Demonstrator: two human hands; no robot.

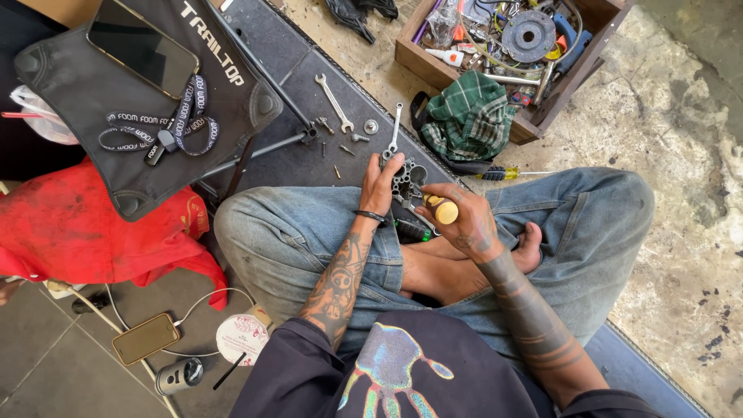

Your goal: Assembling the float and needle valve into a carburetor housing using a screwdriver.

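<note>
Ahead of the knees, the dark rubber mat (309,151) lay cluttered with a silver open-ended spanner (334,102), loose bolts and a grey socket cluster (406,179). A crumpled green plaid cloth (468,116) and wooden tool crate (542,116) blocked the right; bare concrete (681,155) beyond stayed passable.

floor: stained concrete (681,155) | grey tiles (46,364) | dark mat (309,70) | daylight

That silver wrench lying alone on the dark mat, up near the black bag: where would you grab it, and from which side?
Grip the wrench at the middle of its slim straight shaft, coming from straight above. It lies flat on the dark mat, running diagonally, with bare mat along both long edges, so fingers could probably pinch across the narrow shaft. The wider jaw ends look harder to pinch, and small bolts lie near the lower end.
</note>
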